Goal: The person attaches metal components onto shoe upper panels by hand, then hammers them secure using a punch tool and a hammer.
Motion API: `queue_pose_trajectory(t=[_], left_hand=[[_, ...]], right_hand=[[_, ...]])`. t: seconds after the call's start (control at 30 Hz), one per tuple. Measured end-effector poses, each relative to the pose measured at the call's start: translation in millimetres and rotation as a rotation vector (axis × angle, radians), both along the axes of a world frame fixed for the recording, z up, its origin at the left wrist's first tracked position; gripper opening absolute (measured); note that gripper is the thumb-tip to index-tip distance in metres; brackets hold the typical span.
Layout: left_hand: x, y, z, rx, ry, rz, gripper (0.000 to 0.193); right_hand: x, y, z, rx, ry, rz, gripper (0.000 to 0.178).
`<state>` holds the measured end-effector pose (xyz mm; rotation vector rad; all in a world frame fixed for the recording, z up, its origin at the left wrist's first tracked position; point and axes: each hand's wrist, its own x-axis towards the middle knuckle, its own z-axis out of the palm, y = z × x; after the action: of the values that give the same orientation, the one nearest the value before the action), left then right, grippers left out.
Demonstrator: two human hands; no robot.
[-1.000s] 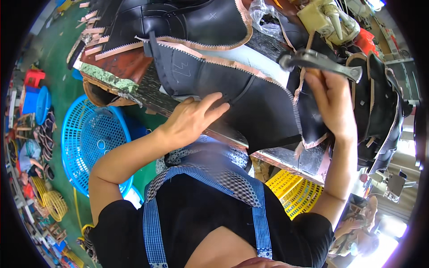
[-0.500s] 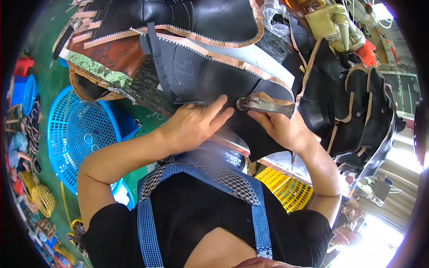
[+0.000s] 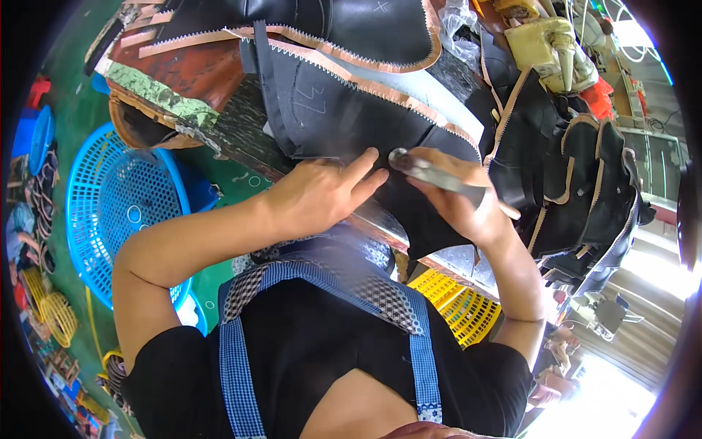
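Note:
A black leather boot upper [image 3: 329, 117] with a pale zigzag-cut edge lies over the workbench in front of me. My left hand [image 3: 322, 192] rests on its near edge, index finger and thumb stretched out and apart, the other fingers partly hidden. In my right hand [image 3: 464, 205] is a metal hammer [image 3: 439, 175], slightly smeared by motion. Its round face is close to the leather, just right of my left fingertips; whether it touches I cannot tell. The end of a pale handle shows beyond my right palm.
Another black upper [image 3: 351, 25] lies beyond, and several more [image 3: 585, 197] are heaped at the right. The worn bench edge [image 3: 161, 95] runs along the left. A blue basket [image 3: 128, 197] stands lower left, a yellow crate [image 3: 461, 311] under the bench. A cream machine part [image 3: 545, 51] stands far right.
The hammer has tilted in my right hand, its tail end dropping nearer the wrist. My left hand keeps its place on the leather. The whole view has shifted slightly.

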<state>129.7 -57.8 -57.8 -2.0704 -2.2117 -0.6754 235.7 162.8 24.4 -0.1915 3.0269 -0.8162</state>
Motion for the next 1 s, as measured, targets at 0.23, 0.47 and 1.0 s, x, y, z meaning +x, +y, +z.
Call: queue_pose_trajectory(t=[0.23, 0.47, 1.0], left_hand=[[-4.7, -3.2, 6.4, -0.029, -0.167, -0.006, 0.046], [-7.3, -3.6, -1.3, 0.035, -0.169, 0.01, 0.042], [-6.8, -4.5, -4.6, 0.1, -0.14, -0.009, 0.03]], right_hand=[[0.9, -3.2, 21.0, 0.105, 0.04, 0.129, 0.043], [-0.8, -23.1, 28.2, 0.544, 0.03, 0.3, 0.033], [8.3, -17.9, 15.3, -0.113, -0.16, -0.251, 0.02]])
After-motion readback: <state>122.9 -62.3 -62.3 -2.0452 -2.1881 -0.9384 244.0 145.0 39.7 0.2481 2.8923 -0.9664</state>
